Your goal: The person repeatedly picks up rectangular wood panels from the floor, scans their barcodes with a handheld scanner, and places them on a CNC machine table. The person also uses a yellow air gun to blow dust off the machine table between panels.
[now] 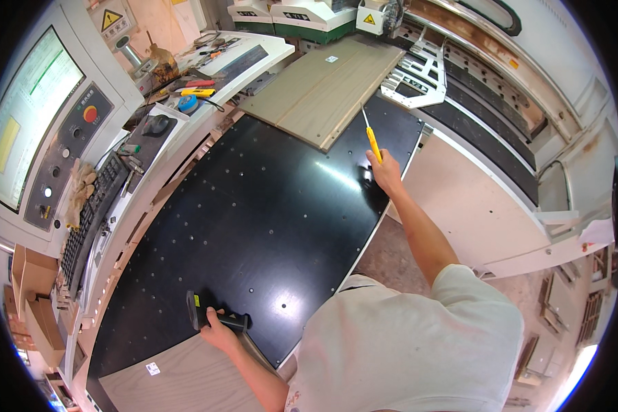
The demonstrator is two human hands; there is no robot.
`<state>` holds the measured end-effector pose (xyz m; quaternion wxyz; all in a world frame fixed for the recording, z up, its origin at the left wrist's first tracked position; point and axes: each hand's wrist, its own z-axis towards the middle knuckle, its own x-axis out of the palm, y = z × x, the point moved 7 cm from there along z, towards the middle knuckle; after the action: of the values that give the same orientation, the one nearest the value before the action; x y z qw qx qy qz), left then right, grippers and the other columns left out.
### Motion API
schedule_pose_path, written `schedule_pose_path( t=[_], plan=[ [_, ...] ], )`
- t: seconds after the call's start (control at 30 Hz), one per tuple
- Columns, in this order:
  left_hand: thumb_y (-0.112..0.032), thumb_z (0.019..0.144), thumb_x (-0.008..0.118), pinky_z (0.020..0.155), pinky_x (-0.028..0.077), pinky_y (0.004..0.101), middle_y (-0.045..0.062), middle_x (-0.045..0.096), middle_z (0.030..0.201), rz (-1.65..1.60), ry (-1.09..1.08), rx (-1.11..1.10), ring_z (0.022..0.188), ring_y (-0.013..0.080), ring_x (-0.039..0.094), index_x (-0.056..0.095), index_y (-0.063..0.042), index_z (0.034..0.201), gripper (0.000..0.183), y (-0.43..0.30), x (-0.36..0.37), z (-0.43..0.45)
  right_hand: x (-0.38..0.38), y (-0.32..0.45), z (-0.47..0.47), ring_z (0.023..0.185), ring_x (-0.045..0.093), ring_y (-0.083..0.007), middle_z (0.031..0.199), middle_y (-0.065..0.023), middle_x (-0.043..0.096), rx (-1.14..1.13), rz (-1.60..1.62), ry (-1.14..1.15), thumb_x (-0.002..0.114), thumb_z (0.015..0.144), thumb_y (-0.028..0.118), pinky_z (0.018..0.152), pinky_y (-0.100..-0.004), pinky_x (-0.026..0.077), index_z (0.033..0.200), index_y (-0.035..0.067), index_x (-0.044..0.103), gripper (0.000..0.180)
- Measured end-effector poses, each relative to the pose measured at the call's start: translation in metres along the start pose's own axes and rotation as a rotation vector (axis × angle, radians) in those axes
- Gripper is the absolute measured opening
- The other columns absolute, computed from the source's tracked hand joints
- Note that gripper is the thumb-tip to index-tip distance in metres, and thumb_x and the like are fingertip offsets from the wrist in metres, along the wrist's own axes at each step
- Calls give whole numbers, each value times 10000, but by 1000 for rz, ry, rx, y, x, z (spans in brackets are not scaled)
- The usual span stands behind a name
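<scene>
My left hand (220,331) grips a black handheld barcode scanner (206,315) near the front left of the black table (226,226). Below that hand lies a wood-grain panel (185,376) with a small printed label on its face. In my right hand (386,170) is a slim yellow-handled tool (373,141). Its thin metal tip points away from me and ends close to the right edge of the far wood-grain panels (319,92). Whether that tip is a blade or a shaft is too small to tell. The far panels also bear a label.
A control console (67,154) with a screen and a red emergency stop button (90,114) stands at left. Beside it are a keyboard (95,221), work gloves (80,188), a mouse (157,125) and blue tape (188,104). A white machine guide (417,85) borders the far panels.
</scene>
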<state>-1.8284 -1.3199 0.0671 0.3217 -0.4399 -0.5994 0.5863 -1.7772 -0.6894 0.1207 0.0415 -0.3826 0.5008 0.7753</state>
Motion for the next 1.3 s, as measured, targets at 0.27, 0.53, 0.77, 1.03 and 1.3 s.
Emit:
schedule_pose_path(
  t=[0.27,0.53,0.77,1.03,1.3],
  plan=[
    [-217,910,636,579,487,322,106,624,676,55,-59,-81,590,176,595,623,91,905,308,-6,-15,-36,-31,-38,24,784,637,-372,806,-211,640,145,81,-31,408,1005,557,709,-452,465,983,-10,591,596],
    [-205,919,623,572,471,311,99,637,681,115,-1,8,610,168,598,612,61,937,267,-3,-38,-68,-80,-147,34,610,587,-208,720,-88,622,296,367,-375,414,1032,462,603,-370,475,1031,-1,575,490],
    [-195,916,631,593,471,307,99,634,695,17,-90,-43,622,164,593,597,59,1010,273,11,-43,-61,30,-255,-9,754,669,-231,893,-161,687,530,719,-275,454,1028,322,677,-351,518,1144,-3,569,364],
    [-365,883,663,622,504,300,73,640,793,-111,-416,-187,740,158,625,603,-15,1008,377,1,-129,-116,49,-331,-15,1049,625,-328,1108,-233,659,313,27,89,537,935,202,911,-407,474,1201,-48,613,372],
    [-300,824,684,677,502,316,88,643,796,552,-847,-406,720,170,613,667,66,997,406,32,-296,-305,-47,-92,103,1140,521,-376,1229,-212,550,-441,-169,-273,669,903,172,1008,-443,397,1172,-46,567,361]
  ],
)
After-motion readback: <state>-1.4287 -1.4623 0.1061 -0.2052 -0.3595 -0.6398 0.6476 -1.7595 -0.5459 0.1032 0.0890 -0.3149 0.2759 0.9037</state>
